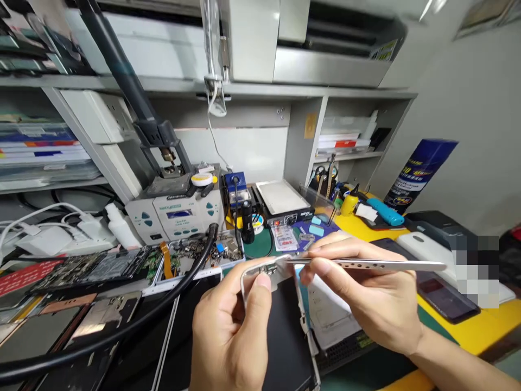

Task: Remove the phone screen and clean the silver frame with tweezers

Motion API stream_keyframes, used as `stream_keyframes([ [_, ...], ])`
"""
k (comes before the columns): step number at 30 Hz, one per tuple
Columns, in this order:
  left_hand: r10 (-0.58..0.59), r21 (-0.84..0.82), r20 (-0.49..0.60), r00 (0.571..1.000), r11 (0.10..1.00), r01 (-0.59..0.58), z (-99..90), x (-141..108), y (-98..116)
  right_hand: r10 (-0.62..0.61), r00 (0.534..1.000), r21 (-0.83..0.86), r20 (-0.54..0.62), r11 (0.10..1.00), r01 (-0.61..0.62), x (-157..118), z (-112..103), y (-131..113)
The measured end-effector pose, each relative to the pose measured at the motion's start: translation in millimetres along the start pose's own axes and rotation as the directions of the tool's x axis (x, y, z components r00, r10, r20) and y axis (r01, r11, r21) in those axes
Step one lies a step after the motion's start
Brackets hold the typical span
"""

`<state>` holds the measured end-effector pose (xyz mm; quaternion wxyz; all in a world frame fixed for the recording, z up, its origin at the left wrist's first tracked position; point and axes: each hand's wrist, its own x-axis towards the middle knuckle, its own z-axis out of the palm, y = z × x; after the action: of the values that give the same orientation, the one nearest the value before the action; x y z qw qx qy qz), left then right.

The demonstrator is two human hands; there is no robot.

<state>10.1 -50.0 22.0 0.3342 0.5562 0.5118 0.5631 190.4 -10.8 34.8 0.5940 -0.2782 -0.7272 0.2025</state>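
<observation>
My left hand is closed on a thin phone frame with a silver rim and a rounded corner; the thumb presses on its inner face. From the right, my right hand pinches metal tweezers with a row of holes along the side. Their tips point left and meet the top edge of the frame, close to the left fingertips. Whether the tips grip anything is too small to tell. Below the hands lies a large black panel, partly covered by the left hand.
A thick black hose crosses the left side over opened devices. Behind stand a grey rework station and a flat heating plate. Phones, a yellow bottle and a blue spray can are on the right.
</observation>
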Motion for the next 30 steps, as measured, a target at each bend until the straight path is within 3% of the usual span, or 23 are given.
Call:
stream_keyframes([
  [2, -0.026, -0.002, -0.01, 1.0, 1.0, 0.026, -1.1, 1.4, -4.7, 0.085, 0.982, -0.014, -0.166, 0.996, -0.089, 8.5, -5.2, 5.0],
  [5, -0.059, 0.0, -0.017, 0.998, 0.998, 0.059, 1.4, 3.2, -8.0, 0.234, 0.864, 0.043, -0.445, 0.97, -0.24, 41.0, -19.3, 23.6],
  [9, -0.062, -0.091, -0.009, 0.998, 0.994, 0.061, 7.3, 1.7, -5.8, 0.176, 0.788, 0.017, -0.591, 0.978, -0.206, 110.2, -44.3, 70.4],
  [13, -0.014, -0.07, 0.039, 0.999, 0.997, 0.016, 8.1, 3.0, -8.8, 0.185, 0.788, -0.058, -0.587, 0.962, -0.268, 164.0, -61.4, 122.6],
  [18, 0.024, -0.054, 0.072, 0.997, 0.998, -0.02, 5.1, 8.4, -16.0, 0.164, 0.824, -0.186, -0.542, 0.933, -0.308, 182.8, -67.7, 160.6],
  [23, 0.018, -0.056, 0.094, 0.995, 0.998, -0.012, 5.3, 8.6, -17.4, 0.14, 0.854, -0.279, -0.501, 0.908, -0.313, 186.1, -70.0, 172.0],
  [30, 0.007, -0.046, 0.101, 0.995, 0.999, -0.003, 5.9, 7.9, -16.4, 0.14, 0.874, -0.323, -0.465, 0.892, -0.315, 191.6, -67.2, 168.6],
])
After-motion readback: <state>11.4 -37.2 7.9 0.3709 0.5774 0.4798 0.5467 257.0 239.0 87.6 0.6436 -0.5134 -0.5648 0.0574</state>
